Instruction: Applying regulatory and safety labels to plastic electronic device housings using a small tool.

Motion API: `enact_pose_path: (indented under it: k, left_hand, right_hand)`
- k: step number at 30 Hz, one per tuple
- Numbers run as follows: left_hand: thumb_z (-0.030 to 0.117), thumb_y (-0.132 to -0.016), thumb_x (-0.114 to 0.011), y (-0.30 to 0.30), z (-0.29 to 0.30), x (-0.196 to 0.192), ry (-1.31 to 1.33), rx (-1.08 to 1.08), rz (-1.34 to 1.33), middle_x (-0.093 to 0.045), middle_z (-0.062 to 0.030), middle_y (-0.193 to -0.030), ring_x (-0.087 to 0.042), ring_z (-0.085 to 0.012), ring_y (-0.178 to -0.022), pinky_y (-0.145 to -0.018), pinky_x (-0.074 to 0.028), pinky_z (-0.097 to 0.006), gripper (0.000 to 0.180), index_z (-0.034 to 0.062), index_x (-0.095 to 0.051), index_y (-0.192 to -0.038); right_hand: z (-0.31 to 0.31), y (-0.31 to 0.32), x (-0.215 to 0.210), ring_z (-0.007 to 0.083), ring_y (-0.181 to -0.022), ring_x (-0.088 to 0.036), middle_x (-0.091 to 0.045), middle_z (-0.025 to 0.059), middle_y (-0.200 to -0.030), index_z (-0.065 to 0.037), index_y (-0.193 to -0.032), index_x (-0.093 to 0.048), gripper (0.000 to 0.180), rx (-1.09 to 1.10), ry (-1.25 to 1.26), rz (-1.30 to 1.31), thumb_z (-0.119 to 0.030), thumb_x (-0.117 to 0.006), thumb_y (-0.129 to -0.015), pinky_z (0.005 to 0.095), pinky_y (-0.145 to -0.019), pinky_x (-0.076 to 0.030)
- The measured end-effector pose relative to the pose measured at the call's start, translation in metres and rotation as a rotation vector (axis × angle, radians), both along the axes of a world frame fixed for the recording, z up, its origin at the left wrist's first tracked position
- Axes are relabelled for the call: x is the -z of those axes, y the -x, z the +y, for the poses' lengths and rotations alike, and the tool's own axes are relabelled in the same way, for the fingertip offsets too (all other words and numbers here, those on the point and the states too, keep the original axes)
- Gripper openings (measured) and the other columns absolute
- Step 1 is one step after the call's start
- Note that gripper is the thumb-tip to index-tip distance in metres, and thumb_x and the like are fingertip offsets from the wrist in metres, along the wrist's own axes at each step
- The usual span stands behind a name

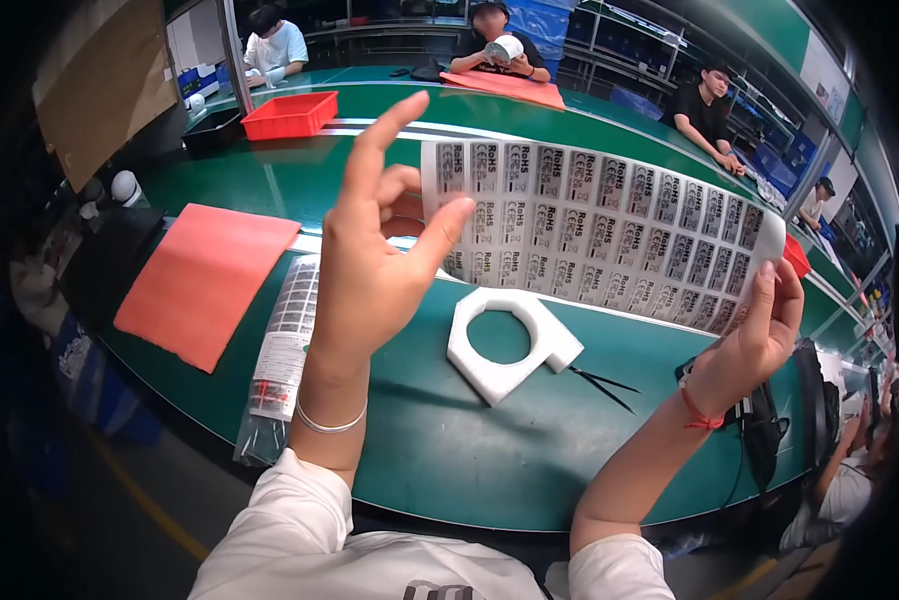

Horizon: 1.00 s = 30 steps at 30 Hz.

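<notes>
A white sheet of small grey printed labels (609, 230) is stretched in the air between my two hands. My left hand (374, 270) is raised at the sheet's left edge, thumb pressed on its front, index finger pointing up. My right hand (759, 335) pinches the sheet's right end. Below the sheet, on the green table (449, 460), lies a white foam piece with a round hole (514, 345), and thin black tweezers (604, 385) rest just right of it.
An orange mat (204, 280) lies at the left, beside a clear bag of label strips (279, 350). A red tray (291, 113) stands at the back. Several other people sit along the far and right sides of the table. A black bag (769, 430) hangs at the right edge.
</notes>
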<state>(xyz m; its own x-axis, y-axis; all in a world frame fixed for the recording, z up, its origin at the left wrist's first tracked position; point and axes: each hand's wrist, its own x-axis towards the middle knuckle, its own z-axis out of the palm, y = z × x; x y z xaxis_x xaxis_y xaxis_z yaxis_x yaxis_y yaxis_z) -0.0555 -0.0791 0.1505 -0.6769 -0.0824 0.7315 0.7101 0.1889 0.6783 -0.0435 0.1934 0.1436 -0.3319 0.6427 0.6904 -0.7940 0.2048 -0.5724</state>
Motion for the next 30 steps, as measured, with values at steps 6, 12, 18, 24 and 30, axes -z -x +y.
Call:
enact_pose_path:
  k: [6, 12, 18, 24, 30]
  left_hand:
    - [0.003, -0.079, -0.067, -0.005, -0.004, -0.005, 0.009, -0.12, 0.032, -0.065, -0.0056, -0.088, -0.062, -0.0122, -0.076, -0.062, -0.049, -0.024, 0.055, 0.0117, -0.048, -0.131]
    - [0.009, -0.076, -0.069, -0.002, -0.012, -0.005, 0.349, -0.318, 0.174, -0.056, -0.0099, -0.116, -0.054, -0.0251, -0.107, -0.09, -0.043, -0.035, 0.039, 0.0106, -0.062, -0.114]
    - [0.01, -0.074, -0.071, -0.008, 0.009, 0.001, 0.472, 0.024, 0.096, -0.062, -0.0116, -0.111, -0.057, -0.0258, -0.107, -0.096, -0.04, -0.036, 0.054, 0.0074, -0.054, -0.125]
    - [0.004, -0.073, -0.072, -0.026, 0.014, -0.003, 0.268, 0.414, -0.199, -0.065, -0.0117, -0.11, -0.064, -0.0191, -0.091, -0.083, -0.047, -0.033, 0.068, 0.0084, -0.044, -0.135]
    - [-0.006, -0.073, -0.067, -0.019, 0.017, -0.001, 0.285, 0.37, 0.001, -0.066, -0.0117, -0.11, -0.064, -0.0175, -0.089, -0.077, -0.05, -0.029, 0.058, 0.0081, -0.054, -0.128]
  right_hand:
    - [-0.008, -0.001, -0.002, 0.0129, -0.087, -0.061, -0.062, 0.0095, -0.1, 0.004, -0.116, -0.055, 0.027, -0.065, -0.079, -0.107, -0.01, -0.055, -0.092, 0.0244, -0.08, -0.05]
    - [-0.036, -0.011, -0.003, 0.0065, -0.08, -0.058, -0.065, 0.0053, -0.093, 0.002, -0.112, -0.063, 0.024, -0.287, -0.245, -0.207, -0.006, -0.06, -0.089, 0.0182, -0.071, -0.045]
    - [-0.055, -0.02, -0.003, 0.0074, -0.079, -0.059, -0.066, 0.0044, -0.088, 0.003, -0.104, -0.066, 0.02, -0.562, -0.379, -0.378, -0.003, -0.064, -0.085, 0.0189, -0.071, -0.046]
    - [-0.062, -0.025, -0.004, 0.007, -0.073, -0.059, -0.065, 0.0043, -0.083, 0.001, -0.098, -0.068, 0.015, -0.601, -0.469, -0.373, -0.003, -0.066, -0.083, 0.0186, -0.065, -0.044]
    - [-0.055, -0.023, -0.003, 0.0152, -0.07, -0.054, -0.061, 0.0083, -0.087, 0.002, -0.088, -0.067, 0.024, -0.435, -0.503, 0.009, -0.019, -0.07, -0.078, 0.0244, -0.064, -0.042]
